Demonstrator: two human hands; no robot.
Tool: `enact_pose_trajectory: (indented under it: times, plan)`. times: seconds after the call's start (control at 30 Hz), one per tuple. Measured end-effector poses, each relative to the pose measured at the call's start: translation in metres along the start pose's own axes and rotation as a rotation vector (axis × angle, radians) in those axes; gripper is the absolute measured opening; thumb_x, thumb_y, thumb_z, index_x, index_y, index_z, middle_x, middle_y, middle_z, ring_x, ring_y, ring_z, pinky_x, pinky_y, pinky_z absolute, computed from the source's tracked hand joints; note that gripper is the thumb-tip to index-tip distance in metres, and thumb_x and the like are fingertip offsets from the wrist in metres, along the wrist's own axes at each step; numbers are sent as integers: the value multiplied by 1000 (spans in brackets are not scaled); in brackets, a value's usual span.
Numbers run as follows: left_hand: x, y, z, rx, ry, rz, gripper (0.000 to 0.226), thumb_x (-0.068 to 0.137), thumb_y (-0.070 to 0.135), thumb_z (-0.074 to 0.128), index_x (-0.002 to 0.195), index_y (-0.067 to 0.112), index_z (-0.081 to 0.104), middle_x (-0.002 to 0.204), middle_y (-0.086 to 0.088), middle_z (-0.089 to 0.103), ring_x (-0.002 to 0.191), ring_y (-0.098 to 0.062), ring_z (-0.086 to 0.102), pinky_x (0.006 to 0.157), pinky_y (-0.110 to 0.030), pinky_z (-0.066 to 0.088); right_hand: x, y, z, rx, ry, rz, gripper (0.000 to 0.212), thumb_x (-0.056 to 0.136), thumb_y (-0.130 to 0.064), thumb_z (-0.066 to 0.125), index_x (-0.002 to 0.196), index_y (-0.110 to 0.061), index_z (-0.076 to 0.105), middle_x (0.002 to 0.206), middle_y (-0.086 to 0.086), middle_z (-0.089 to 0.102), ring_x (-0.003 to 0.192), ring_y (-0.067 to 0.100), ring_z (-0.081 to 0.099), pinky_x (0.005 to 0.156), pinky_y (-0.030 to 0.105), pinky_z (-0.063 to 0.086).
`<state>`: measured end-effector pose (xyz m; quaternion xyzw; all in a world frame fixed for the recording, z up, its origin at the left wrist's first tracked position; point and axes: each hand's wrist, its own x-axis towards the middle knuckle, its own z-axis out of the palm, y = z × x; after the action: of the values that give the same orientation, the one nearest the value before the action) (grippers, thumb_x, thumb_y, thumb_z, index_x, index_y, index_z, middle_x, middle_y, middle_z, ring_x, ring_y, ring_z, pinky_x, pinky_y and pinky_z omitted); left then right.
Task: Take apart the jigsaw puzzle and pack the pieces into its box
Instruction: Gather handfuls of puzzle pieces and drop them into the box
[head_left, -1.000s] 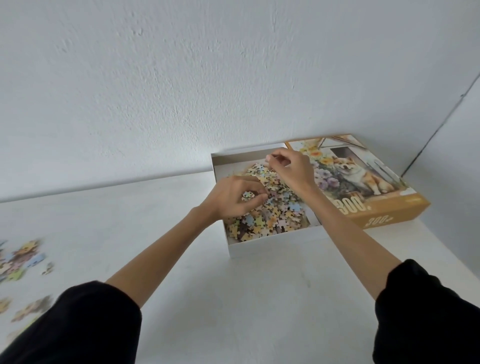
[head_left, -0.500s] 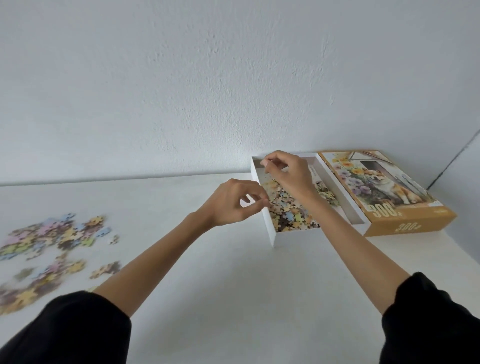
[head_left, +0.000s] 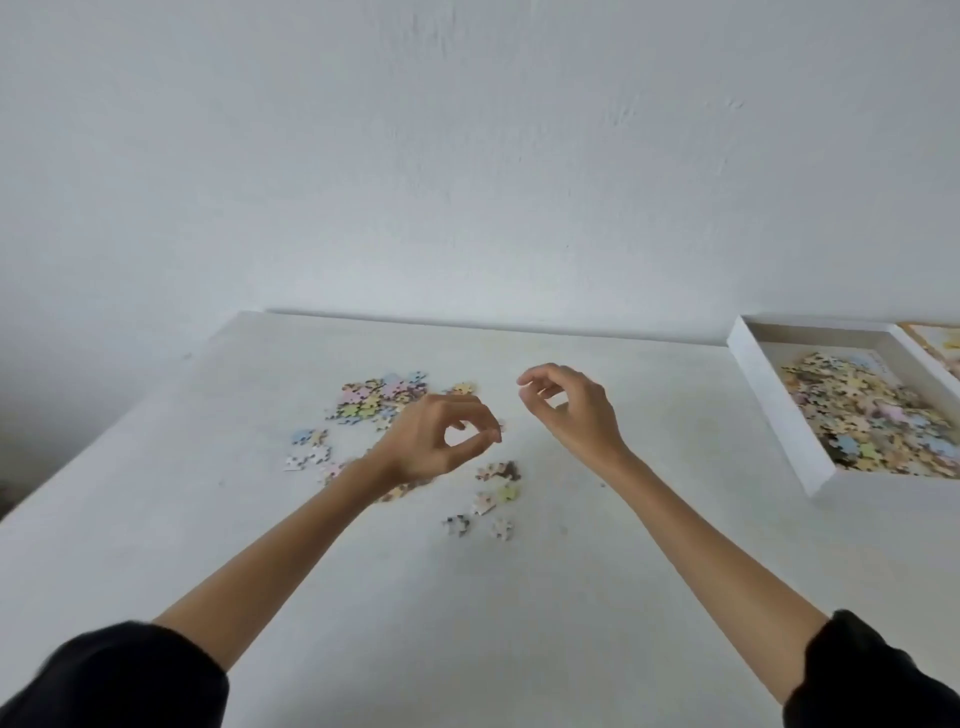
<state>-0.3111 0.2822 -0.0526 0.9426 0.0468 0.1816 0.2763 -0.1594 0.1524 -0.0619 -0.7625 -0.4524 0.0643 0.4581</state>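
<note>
Loose pastel puzzle pieces (head_left: 382, 397) lie scattered on the white table (head_left: 519, 597), with a few more small clumps (head_left: 498, 473) nearer to me. My left hand (head_left: 441, 441) hovers over them, its fingertips curled round to meet the thumb, and I see nothing in it. My right hand (head_left: 571, 410) hangs just right of the pieces with loosely curled fingers, thumb and forefinger apart, also holding nothing. The white box base (head_left: 769, 405) sits at the far right, holding a heap of packed pieces (head_left: 872, 415).
A sliver of the printed box lid (head_left: 935, 338) shows beyond the box base at the right edge. A white wall runs along the table's back. The table's left edge (head_left: 104, 431) slants away at the left.
Both hands have left the box and swung left to above the loose pieces on the table. My view has turned left with them, so the box now sits at the right edge.
</note>
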Motion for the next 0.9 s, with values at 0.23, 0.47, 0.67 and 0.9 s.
enact_pose_trajectory:
  times: [0.23, 0.47, 0.67, 0.9]
  plan:
    - [-77, -66, -27, 46, -36, -79, 30, 88, 51, 47, 102, 29, 62, 110, 13, 57, 98, -6, 57, 75, -38, 53, -44, -4, 71, -342, -360, -39, 85, 65, -86, 30, 134, -35, 36, 145, 0, 27, 136, 18, 17, 112, 37, 19]
    - [-113, -111, -44, 300, 24, -224, 86, 68, 83, 42, 137, 32, 33, 144, 1, 28, 137, -14, 21, 112, -43, 24, -72, -9, 59, -480, -484, 6, 108, 52, -93, 31, 136, -48, -18, 149, -6, -32, 137, 12, -29, 115, 34, -9]
    - [-101, -122, -37, 332, -111, -361, 126, 52, 94, 33, 147, 24, -11, 156, 0, -13, 142, -16, -21, 115, -40, -10, -64, -14, 79, -598, -431, 87, 109, 51, -94, 8, 136, -38, -30, 147, 3, -35, 137, 18, -31, 110, 32, -16]
    - [-62, -141, -41, 157, 3, -356, 113, 58, 94, 22, 147, 24, 10, 157, -1, 3, 145, -19, -2, 116, -47, 1, -11, -5, 96, -426, -372, 72, 105, 57, -91, 6, 143, -33, -15, 155, 0, -18, 141, 14, -18, 110, 30, -10]
